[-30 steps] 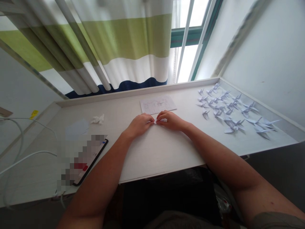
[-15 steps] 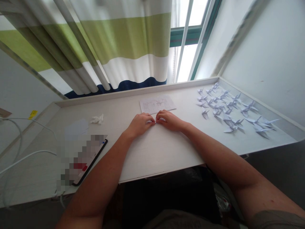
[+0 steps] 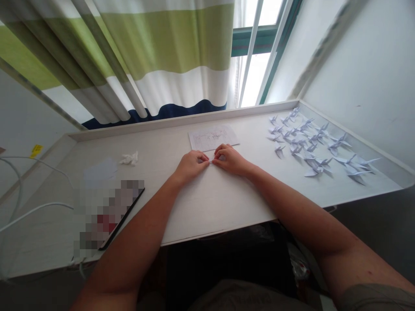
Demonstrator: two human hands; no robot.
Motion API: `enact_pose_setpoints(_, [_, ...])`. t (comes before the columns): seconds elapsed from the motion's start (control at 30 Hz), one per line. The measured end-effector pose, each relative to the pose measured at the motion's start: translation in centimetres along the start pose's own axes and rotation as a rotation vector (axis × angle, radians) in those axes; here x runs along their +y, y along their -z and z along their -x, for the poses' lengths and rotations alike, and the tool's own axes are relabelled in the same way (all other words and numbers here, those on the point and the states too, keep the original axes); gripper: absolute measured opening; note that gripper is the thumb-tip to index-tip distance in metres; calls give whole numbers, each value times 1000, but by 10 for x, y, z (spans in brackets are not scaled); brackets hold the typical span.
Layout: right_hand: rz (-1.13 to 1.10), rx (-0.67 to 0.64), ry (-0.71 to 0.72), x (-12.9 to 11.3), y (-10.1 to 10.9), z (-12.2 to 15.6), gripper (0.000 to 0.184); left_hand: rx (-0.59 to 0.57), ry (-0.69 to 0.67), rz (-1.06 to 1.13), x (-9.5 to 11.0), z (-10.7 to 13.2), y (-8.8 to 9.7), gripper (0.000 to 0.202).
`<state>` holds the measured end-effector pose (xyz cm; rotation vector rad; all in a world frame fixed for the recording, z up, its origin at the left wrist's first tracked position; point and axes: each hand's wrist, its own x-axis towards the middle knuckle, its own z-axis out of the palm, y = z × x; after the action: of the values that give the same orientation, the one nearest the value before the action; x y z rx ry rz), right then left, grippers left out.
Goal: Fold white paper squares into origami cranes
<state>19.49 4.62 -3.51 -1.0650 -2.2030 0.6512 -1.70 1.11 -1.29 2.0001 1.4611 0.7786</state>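
- Pinching a small piece of white paper (image 3: 211,161): left hand (image 3: 192,166) and right hand (image 3: 232,160) meet over the middle of the surface (image 3: 214,203), just on the near side of a printed sheet (image 3: 212,137).
- State: fingers (image 3: 205,163) of both hands closed to a narrow pinch, paper between them. Only a sliver shows; its shape cannot be told.
- Possible fault: crooked crease. Likely cause: uneven pull from the two pinches on so small a piece.
- Possible fault: tear or crumple. Likely cause: too much force on thin paper, with the fingertips nearly touching.
- Possible fault: a slip going unseen, since the fingers cover most of the piece.
- Possible fault: sheet nudged. Right knuckles overlap its near edge in view; contact cannot be told.
- Lesser risk: left forearm lies near the phone (image 3: 125,219), so an outward shift could bump it. Folded paper birds (image 3: 319,134) stand well apart, to the right.
- Pose: forearms converge from the near edge in a V. Left hand lies low, back upward; right hand is more arched, fingers curled down to the thumb. Whether either rests on the surface is unclear.
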Motion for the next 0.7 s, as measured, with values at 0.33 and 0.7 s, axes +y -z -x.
enact_pose_setpoints(0.33, [-92, 25, -88, -1, 0, 0, 8, 47, 175, 188, 1, 1, -3, 13])
enact_pose_setpoints(0.7, [-144, 17, -200, -5, 1, -2, 11, 69, 268, 307, 3, 0, -3, 13])
